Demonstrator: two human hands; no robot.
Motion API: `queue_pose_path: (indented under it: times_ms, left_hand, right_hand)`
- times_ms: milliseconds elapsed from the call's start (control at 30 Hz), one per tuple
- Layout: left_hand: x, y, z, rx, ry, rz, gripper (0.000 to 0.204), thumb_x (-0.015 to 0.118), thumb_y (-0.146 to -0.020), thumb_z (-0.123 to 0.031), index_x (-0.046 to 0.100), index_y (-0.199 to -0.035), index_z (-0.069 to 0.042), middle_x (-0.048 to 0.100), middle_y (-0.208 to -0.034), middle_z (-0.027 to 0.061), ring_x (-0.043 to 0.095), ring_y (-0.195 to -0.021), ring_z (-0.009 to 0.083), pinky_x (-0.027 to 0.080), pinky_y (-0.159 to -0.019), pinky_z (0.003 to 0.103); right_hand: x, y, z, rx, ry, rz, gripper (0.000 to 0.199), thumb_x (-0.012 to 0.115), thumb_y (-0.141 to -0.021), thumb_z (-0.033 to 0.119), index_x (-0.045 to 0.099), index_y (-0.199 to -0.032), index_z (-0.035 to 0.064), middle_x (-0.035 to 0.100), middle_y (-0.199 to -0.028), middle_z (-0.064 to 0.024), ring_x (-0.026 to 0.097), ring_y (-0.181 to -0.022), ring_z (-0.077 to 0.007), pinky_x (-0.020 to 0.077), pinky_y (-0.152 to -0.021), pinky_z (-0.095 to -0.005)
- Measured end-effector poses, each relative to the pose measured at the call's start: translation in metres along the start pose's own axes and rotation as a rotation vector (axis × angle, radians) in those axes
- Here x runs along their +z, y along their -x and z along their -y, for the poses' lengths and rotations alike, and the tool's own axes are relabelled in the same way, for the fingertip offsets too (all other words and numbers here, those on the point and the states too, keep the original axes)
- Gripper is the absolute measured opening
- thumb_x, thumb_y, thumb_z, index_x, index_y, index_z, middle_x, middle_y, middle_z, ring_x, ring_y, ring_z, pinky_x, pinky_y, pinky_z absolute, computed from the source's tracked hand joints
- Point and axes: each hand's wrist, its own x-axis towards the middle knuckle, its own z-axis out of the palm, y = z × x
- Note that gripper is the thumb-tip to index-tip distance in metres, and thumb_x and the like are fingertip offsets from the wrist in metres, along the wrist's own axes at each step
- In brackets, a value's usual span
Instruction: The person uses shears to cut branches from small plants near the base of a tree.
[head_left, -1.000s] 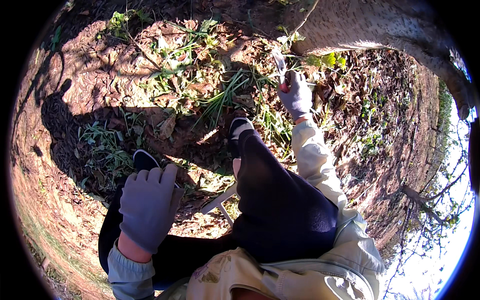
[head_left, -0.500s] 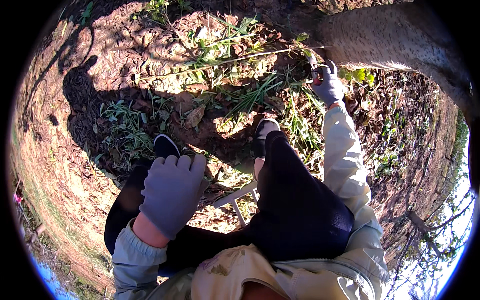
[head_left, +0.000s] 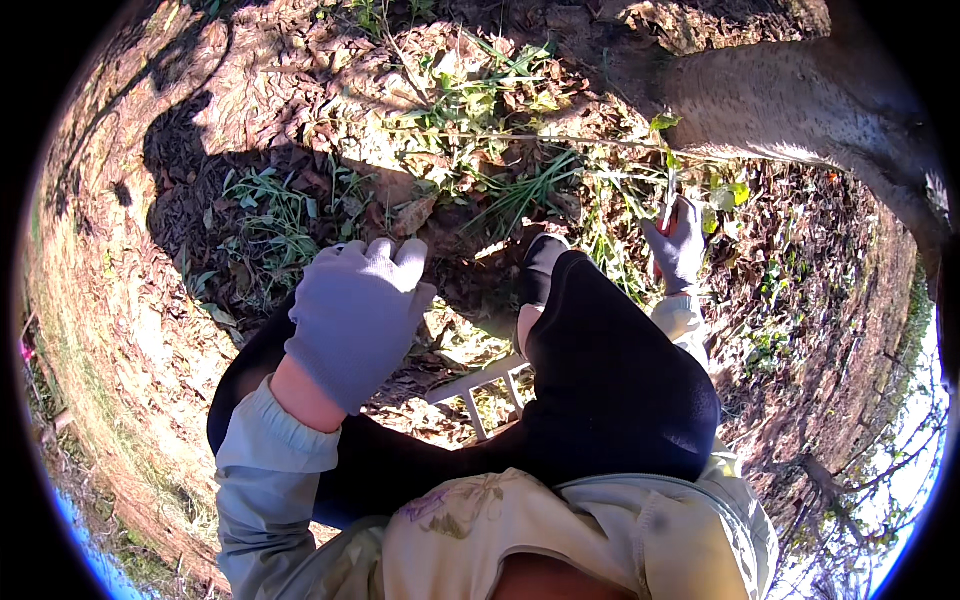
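My right hand (head_left: 682, 250), in a grey glove, is closed round pruning shears (head_left: 669, 193) with bits of red on the handle. The blades point away from me, just short of a thin stem (head_left: 600, 141) that runs across the ground toward the tree trunk. A small green leaf (head_left: 664, 121) stands near the blade tips; whether the blades touch the stem I cannot tell. My left hand (head_left: 358, 315), gloved the same way, hovers over my left knee. Its fingers are slightly bent and apart, the thumb stands off, and nothing shows in it.
A thick tree trunk (head_left: 800, 95) leans in from the upper right. Cut grass and weeds (head_left: 270, 210) lie among dry leaves ahead of my feet. A light-coloured frame with bars (head_left: 480, 385) shows between my legs. Bare branches (head_left: 830, 480) rise at the lower right.
My right hand has drawn back toward me with the shears, away from the base of the trunk. My left hand has risen slightly forward, and its fingers have loosened.
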Motion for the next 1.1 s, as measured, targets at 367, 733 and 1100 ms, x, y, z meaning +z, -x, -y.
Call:
queue_pose_path:
  times_ms: [367,733,1100]
  left_hand:
    - [-0.002,0.001,0.024,0.028,0.166,-0.187,0.031,0.062,-0.088,-0.027,0.060,-0.110,-0.006,0.064,-0.088,0.0153,0.063,-0.084,0.0345,0.049,-0.075,0.044]
    - [-0.014,0.007,0.018,-0.122,0.081,-0.018,0.033,0.059,-0.089,-0.034,0.060,-0.111,-0.009,0.065,-0.095,0.0148,0.062,-0.090,0.0374,0.049,-0.080,0.046]
    - [-0.012,-0.006,0.031,-0.140,0.954,-0.051,0.033,0.058,-0.092,-0.037,0.068,-0.101,-0.007,0.069,-0.082,0.0061,0.065,-0.071,0.0164,0.050,-0.069,0.032]
  right_hand:
    - [-0.088,-0.074,0.093,-0.051,0.563,0.579,0.055,0.071,-0.073,0.040,0.062,-0.113,0.0038,0.067,-0.096,-0.0178,0.065,-0.092,-0.0342,0.0508,-0.082,-0.0426]
    - [-0.034,0.030,-0.048,0.271,0.230,0.644,0.054,0.074,-0.068,0.042,0.068,-0.105,0.0029,0.068,-0.096,-0.0200,0.067,-0.092,-0.0320,0.0503,-0.082,-0.0370]
    - [-0.159,-0.048,0.196,-0.248,-0.561,0.517,0.042,0.076,-0.076,0.024,0.062,-0.108,0.0000,0.062,-0.091,-0.0030,0.057,-0.085,-0.0109,0.0454,-0.077,-0.0271]
